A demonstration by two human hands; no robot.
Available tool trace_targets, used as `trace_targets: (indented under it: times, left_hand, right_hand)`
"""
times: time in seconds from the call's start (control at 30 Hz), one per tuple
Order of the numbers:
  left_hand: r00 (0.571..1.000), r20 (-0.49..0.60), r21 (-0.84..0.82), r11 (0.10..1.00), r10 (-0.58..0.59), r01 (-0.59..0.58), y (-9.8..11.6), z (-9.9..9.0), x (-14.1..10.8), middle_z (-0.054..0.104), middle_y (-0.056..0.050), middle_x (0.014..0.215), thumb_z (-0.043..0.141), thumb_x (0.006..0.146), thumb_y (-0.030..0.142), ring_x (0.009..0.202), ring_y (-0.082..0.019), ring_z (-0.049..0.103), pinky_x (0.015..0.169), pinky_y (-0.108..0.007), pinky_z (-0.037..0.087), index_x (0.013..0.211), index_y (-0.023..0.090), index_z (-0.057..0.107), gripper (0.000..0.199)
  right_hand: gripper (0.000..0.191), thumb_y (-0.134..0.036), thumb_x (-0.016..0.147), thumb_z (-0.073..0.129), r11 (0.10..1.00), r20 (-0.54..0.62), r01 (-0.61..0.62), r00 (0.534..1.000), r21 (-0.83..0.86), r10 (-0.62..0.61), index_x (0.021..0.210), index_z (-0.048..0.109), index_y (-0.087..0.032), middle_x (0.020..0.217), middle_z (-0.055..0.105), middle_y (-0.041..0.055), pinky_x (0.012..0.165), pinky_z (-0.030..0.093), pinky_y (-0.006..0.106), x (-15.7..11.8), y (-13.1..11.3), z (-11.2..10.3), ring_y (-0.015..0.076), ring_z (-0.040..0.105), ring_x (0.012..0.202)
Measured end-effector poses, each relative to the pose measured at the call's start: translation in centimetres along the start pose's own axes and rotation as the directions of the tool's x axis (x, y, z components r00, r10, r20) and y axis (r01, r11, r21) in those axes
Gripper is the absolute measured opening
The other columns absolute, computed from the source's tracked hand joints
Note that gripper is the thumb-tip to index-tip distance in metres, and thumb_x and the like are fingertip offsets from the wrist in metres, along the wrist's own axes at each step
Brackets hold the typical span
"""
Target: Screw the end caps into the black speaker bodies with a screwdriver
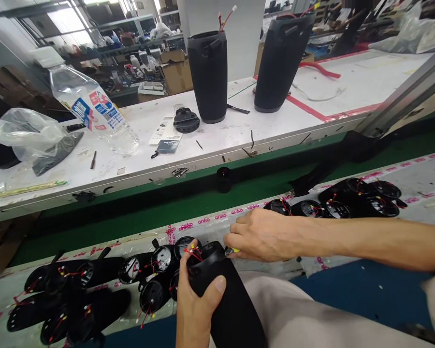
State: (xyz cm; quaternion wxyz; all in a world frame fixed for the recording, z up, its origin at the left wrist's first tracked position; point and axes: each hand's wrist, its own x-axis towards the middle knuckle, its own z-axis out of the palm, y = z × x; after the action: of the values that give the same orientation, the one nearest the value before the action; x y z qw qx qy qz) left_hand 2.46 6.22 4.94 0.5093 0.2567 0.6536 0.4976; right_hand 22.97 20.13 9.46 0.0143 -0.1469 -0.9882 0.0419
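Right hand [257, 235]: curled around a small yellow-marked tool [233, 250], held at the rim of a black cylinder [237, 309].
Left hand [197, 309]: thumb and fingers spread around the cylinder.
Black cylinder: held tilted above the lap [290, 299].
Low bench [429, 169]: similar cylinders [105, 270] laid.

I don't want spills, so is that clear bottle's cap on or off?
On: the white cap sits over the neck of the clear bottle.
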Motion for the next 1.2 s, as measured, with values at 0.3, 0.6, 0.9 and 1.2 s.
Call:
trace_targets:
  times: [0.3, 0.6, 0.9, 1.2]
  left_hand:
    - [0.990, 0.043, -0.098, 0.986, -0.131, 0.135, 0.4, 0.2, 0.4, 0.081, -0.018, 0.131, 0.094, 0.068, 0.060, 0.116, -0.041, 0.079, 0.098, -0.048, 0.063, 0.160, 0.021, 0.053, 0.108]
    - [0.994, 0.097, -0.047, 0.998, -0.045, 0.050, -0.7, -0.7, 0.3, 0.065, -0.017, 0.162, 0.094, 0.070, 0.061, 0.159, -0.041, 0.050, 0.134, -0.055, 0.033, 0.161, 0.021, 0.051, 0.108]
    - [0.989, 0.135, -0.058, 0.996, -0.058, 0.066, -0.8, -0.4, 0.4, 0.076, -0.016, 0.145, 0.097, 0.068, 0.062, 0.142, -0.043, 0.065, 0.124, -0.054, 0.044, 0.149, 0.020, 0.058, 0.099]
    - [0.999, 0.035, 0.101, 0.995, 0.023, -0.027, 0.5, 0.6, -0.5, 0.078, -0.014, 0.138, 0.088, 0.072, 0.054, 0.133, -0.038, 0.069, 0.118, -0.052, 0.047, 0.145, 0.020, 0.059, 0.086]
  right_hand:
    - [0.049, -0.044, 0.124, 0.022, 0.979, -0.308, 0.078, 0.951, 0.188, -0.017, 0.111, 0.062, -0.018, 0.084, 0.069, 0.0037, 0.062, 0.034, 0.033, -1.3, 0.0, 0.1, 0.0184, 0.059, 0.069]
    - [0.033, -0.040, 0.120, 0.043, 0.995, 0.039, -0.088, 0.995, 0.036, 0.087, 0.101, 0.059, -0.018, 0.081, 0.065, 0.0027, 0.055, 0.018, 0.035, 0.5, -2.4, -1.5, 0.0177, 0.053, 0.061]
    - [0.032, -0.040, 0.120, 0.046, 1.000, 0.062, 0.004, 0.998, -0.004, -0.003, 0.099, 0.060, -0.019, 0.075, 0.061, 0.0004, 0.054, 0.017, 0.035, 0.3, -1.8, -1.5, 0.0155, 0.043, 0.056]
    - [0.029, -0.033, 0.120, 0.040, 0.994, 0.070, 0.025, 0.997, -0.108, -0.017, 0.101, 0.057, -0.020, 0.077, 0.059, 0.0014, 0.054, 0.015, 0.037, -0.2, -2.1, -2.0, 0.0173, 0.043, 0.056]
